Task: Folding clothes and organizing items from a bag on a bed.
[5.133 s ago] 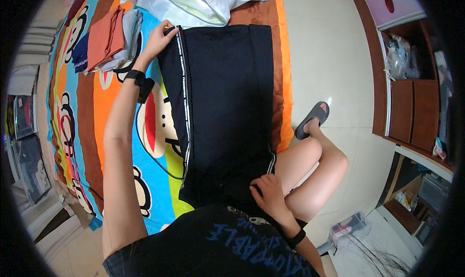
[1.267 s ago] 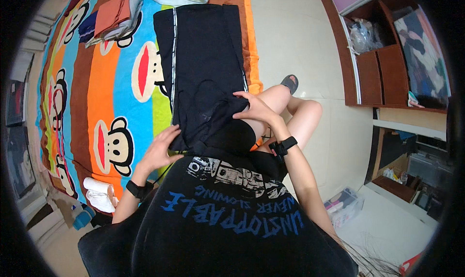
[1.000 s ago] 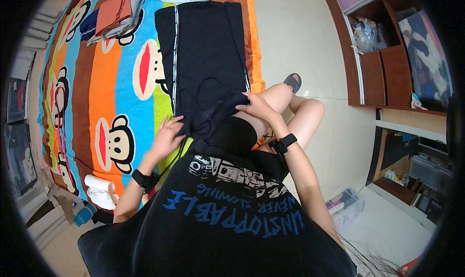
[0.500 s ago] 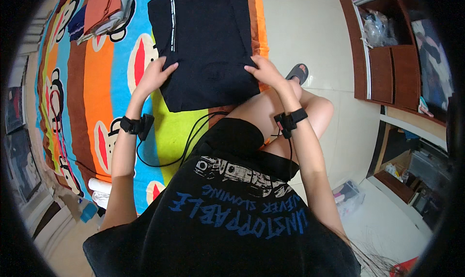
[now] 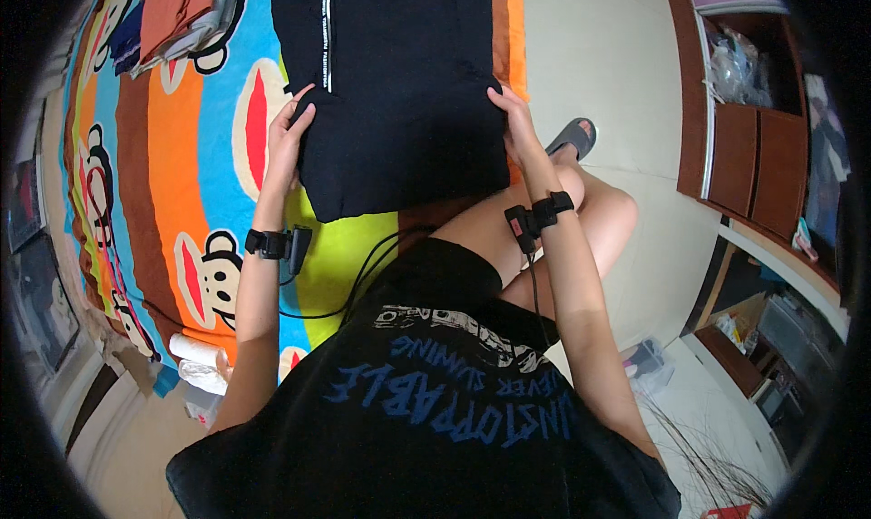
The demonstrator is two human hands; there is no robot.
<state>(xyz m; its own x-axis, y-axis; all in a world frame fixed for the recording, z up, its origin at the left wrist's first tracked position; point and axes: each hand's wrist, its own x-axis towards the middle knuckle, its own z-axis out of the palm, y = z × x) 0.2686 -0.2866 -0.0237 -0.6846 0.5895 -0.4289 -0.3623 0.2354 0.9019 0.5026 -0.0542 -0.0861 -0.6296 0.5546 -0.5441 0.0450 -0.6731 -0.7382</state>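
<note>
Watching from my distant seat, I have the black garment (image 5: 404,151) doubled over on the striped blanket (image 5: 186,201), a white strip (image 5: 327,29) running along its left part. My left hand (image 5: 287,136) has thumb and fingers clamped on its left edge; my right hand (image 5: 517,124) pinches the right edge (some fingertips are hidden). Beyond, folded clothes (image 5: 177,15) lie upper left; a grey slipper (image 5: 573,140) is at right, on the pale floor (image 5: 599,47).

2 forearms (image 5: 259,306) extended forward, fingers (image 5: 303,120) pinched.
</note>
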